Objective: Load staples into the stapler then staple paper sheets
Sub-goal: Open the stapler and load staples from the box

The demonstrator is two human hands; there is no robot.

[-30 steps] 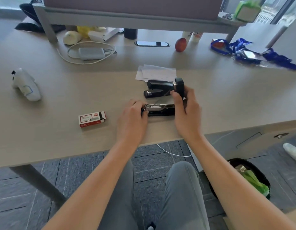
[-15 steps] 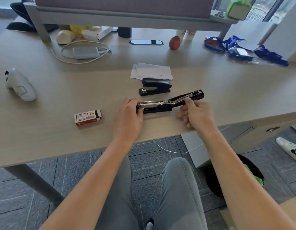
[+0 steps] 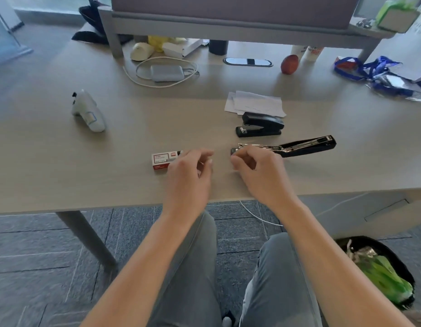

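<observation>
So the black stapler with the chrome staple rail (image 3: 297, 147) is flipped wide open on the tan table (image 3: 86, 175), but no staples look loaded yet — the small red-and-white staple box (image 3: 164, 160) lies shut just beside the left hand (image 3: 190, 178). The white paper sheets (image 3: 255, 105) wait further back, unstapled. Both grips are loose curls, holding nothing I can see. The right hand (image 3: 259, 175) hides the rail's front end.

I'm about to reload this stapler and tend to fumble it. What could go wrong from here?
1. The open stapler lies unheld; the right hand could nudge it while loading.
2. A second, closed stapler sits just behind it, easy to grab by mistake.
3. The staple box is partly under the left hand; a careless sweep may push it away.
</observation>
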